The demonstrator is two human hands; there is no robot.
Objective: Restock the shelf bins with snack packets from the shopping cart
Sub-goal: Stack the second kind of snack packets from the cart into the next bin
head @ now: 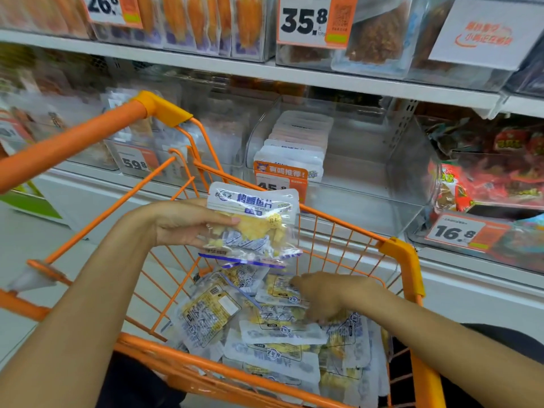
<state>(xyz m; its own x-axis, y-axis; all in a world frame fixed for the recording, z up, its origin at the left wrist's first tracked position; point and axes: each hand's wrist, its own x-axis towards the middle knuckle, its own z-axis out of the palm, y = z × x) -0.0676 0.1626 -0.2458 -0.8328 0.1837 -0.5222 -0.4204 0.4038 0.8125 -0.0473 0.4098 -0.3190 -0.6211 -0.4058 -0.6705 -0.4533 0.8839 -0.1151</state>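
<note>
- Hands first: the left hand [179, 223] is up over the cart, pinching a small stack of snack packets [253, 222] between thumb and fingers, printed side facing the camera.
- Meanwhile the right hand [323, 295] is down in the pile, fingers curled onto the loose packets [273, 328] in the basket. Looks like it's grabbing one, but can't really tell if it's got a proper hold or is just resting on it.
- Orange shopping cart [400, 254] is parked right against the shelving, and it has plenty of the same blue-and-white packets lying in a heap.
- Just past the cart's far rim sits the clear shelf bin [368, 178], with a row of matching packets standing at its left side behind an orange price tag [279, 179]. The right side of the bin looks open.
- So the step reads as gathering: building up a handful before loading.
- Next move probably needs the right hand to lift a packet free, add it to the stack, then reach over the rim and stand the bunch upright in the open part of the bin without knocking the row over.
</note>
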